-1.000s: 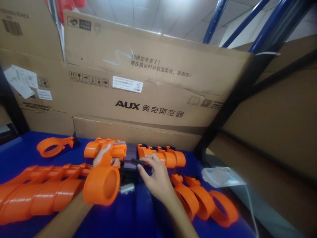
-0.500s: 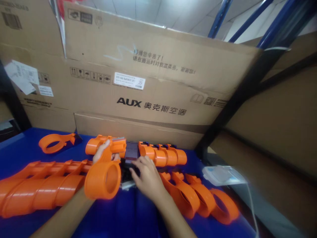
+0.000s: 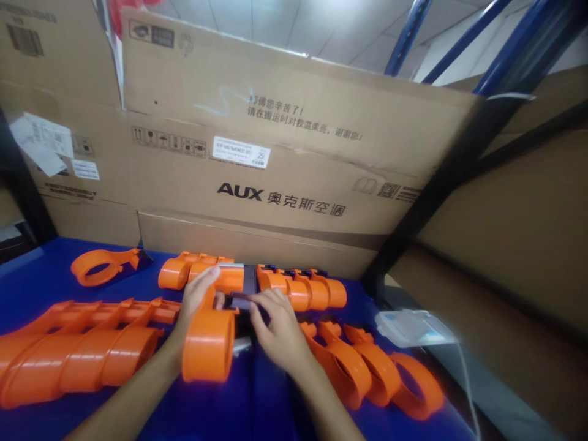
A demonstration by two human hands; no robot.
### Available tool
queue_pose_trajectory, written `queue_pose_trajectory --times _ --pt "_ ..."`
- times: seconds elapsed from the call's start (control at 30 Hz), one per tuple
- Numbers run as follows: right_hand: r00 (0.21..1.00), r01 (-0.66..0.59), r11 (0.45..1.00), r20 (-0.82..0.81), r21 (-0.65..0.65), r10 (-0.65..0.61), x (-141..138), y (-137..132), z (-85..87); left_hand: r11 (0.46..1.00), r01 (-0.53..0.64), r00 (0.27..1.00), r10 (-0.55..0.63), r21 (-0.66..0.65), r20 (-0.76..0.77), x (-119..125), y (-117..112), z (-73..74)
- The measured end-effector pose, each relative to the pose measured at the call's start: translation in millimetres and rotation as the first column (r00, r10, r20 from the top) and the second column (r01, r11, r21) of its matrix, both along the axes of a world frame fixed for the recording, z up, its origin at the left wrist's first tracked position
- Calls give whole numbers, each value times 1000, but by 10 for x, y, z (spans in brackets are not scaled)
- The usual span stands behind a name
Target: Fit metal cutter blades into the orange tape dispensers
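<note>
My left hand (image 3: 196,301) is closed around an orange tape dispenser (image 3: 207,346), its round ring hanging toward me. Some of its fingers are hidden behind the dispenser. From the right, my right hand (image 3: 279,327) pinches a small dark flat piece (image 3: 241,300) between thumb and fingers, close to the dispenser's upper end. Whether the piece touches the dispenser I cannot tell. Under the hands lie small metal parts (image 3: 242,346), partly covered. Just behind them stands a dark box (image 3: 249,278), beside more orange dispensers (image 3: 173,274).
A row of orange dispensers (image 3: 82,361) lies at the left, with a single one (image 3: 94,267) behind. Dispensers with dark fittings (image 3: 316,294) stand back right; several more (image 3: 358,373) lie in front. A clear plastic case (image 3: 413,326) sits near the right edge. Cardboard (image 3: 285,153) walls the back.
My left hand has shifted right with the tape dispenser, toward my right hand. My right hand, earlier reaching down at the dark parts, now holds the dark flat piece up at the dispenser.
</note>
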State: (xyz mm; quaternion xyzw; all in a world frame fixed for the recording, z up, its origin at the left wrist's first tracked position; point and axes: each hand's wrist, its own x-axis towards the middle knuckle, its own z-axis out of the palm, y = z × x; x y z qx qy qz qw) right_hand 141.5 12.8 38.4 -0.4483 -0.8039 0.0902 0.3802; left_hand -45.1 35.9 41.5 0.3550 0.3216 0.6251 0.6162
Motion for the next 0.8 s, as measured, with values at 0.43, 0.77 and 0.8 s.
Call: queue_pose_trajectory --times 0.43,0.77,0.8 --pt "792 -108 980 -611 -170 -19 33 -25 44 947 190 932 -90 260 -351 206 -193 -55" --pt "786 -68 986 -618 -150 -40 55 -37 91 939 189 944 -93 288 -318 240 -220 -57" --pt "785 -59 987 -618 -146 -44 54 -35 92 939 185 947 -90 291 -310 239 -223 -51"
